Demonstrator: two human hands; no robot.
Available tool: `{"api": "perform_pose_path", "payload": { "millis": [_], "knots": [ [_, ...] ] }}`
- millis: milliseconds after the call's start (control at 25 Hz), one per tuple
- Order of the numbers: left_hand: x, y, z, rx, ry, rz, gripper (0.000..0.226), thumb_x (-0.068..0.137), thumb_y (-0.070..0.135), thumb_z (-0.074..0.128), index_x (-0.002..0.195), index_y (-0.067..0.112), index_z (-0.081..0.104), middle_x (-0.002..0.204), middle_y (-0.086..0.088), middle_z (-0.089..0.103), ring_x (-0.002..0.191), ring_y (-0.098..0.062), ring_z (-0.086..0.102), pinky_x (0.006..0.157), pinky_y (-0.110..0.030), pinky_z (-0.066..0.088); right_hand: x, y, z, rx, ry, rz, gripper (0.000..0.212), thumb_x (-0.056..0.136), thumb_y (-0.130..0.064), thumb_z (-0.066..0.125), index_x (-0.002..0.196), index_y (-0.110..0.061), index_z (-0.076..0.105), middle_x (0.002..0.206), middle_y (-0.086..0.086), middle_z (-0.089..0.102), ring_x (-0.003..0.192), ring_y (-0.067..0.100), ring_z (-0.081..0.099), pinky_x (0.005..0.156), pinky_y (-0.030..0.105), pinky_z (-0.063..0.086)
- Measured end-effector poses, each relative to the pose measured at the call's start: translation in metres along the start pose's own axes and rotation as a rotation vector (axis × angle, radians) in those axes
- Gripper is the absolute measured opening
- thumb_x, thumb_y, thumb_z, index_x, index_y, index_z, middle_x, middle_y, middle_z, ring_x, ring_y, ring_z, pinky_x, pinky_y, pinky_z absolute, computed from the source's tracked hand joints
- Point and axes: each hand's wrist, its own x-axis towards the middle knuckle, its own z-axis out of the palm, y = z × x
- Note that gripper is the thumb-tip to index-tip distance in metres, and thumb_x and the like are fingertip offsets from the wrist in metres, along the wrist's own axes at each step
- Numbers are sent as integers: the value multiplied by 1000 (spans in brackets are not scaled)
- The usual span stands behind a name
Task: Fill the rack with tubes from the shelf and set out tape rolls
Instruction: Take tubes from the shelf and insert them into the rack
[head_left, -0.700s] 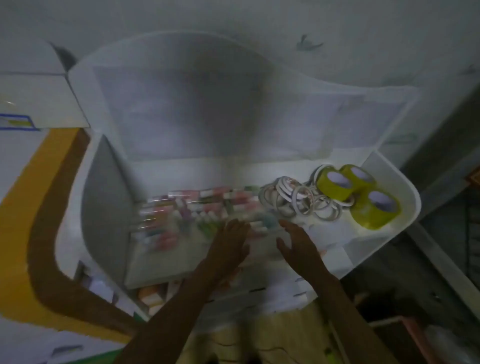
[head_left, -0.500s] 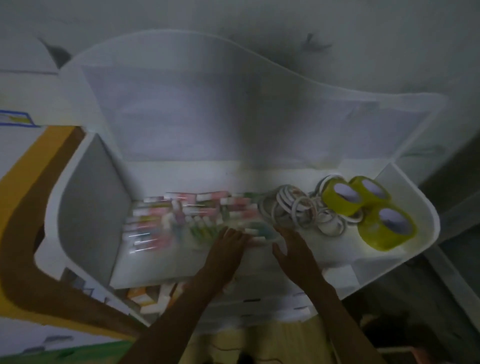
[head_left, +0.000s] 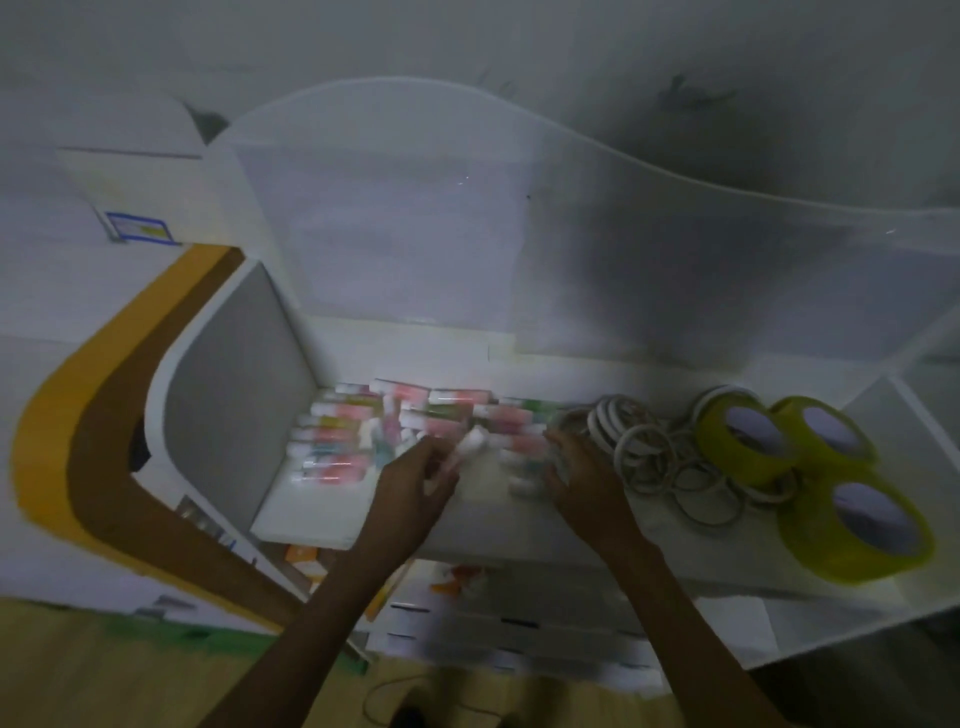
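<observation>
A heap of tubes (head_left: 363, 431) with pink, green and white parts lies on the white shelf (head_left: 311, 514), left of centre. My left hand (head_left: 415, 483) is at the heap's near edge, fingers closed around a white-tipped tube (head_left: 470, 447). My right hand (head_left: 582, 467) rests on tubes at the heap's right end; blur hides whether it grips one. Three yellow tape rolls (head_left: 748, 441) stand at the right. Several thin white tape rings (head_left: 639, 447) lie between the tubes and the yellow rolls. No rack is in view.
The shelf has a grey side panel (head_left: 234, 395) at the left and a curved white back wall (head_left: 519, 234). Lower shelves (head_left: 493, 618) with small boxes show below. A yellow and brown stripe (head_left: 78, 415) runs along the left. The picture is dim and blurred.
Both hands have moved further onto the shelf into the tubes. My left hand has closed its fingers on a tube. The camera has come closer to the shelf.
</observation>
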Motion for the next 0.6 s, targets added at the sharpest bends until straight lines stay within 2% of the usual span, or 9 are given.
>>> {"api": "perform_pose_path", "payload": {
  "millis": [80,160,280,360,480,600],
  "knots": [
    [-4,3,-15,-146,-28,-174,30,87,18,70,113,23,57,93,9,66,80,1,64,66,-14,51,16,-2,13,-66,-32,-56,35,91,-28,43,119,-16,59,119,6,61,112,22,53,96,26,38],
    [-7,5,-24,-241,-91,-277,43,87,19,70,124,29,52,97,4,66,82,-2,66,68,-15,53,36,1,30,-134,-79,-75,42,90,-32,37,123,-17,57,121,5,59,114,22,52,99,33,41],
    [-4,0,-29,-301,-119,-267,51,87,20,69,130,34,46,99,-1,66,85,-9,68,71,-21,56,64,6,47,-237,-89,-61,41,86,-30,37,118,-18,59,117,2,60,111,24,53,96,35,42],
    [3,-4,-33,-345,-114,-250,54,88,22,68,134,36,44,99,1,67,85,-9,69,71,-21,56,73,4,50,-220,-62,-10,36,88,-25,43,117,-12,60,115,8,62,108,28,56,95,38,44],
    [13,-9,-39,-408,-127,-211,61,89,21,67,142,32,38,101,4,67,85,-8,68,68,-19,55,79,2,53,-193,-26,45,30,84,-14,54,112,-7,62,110,15,64,102,33,59,90,39,45],
    [25,-20,-45,-447,-123,-174,60,89,17,66,142,30,39,101,2,66,84,-10,68,67,-21,55,81,2,53,-236,-28,53,24,83,-17,52,101,-7,65,102,15,64,95,34,60,85,39,44]
  ]
}}
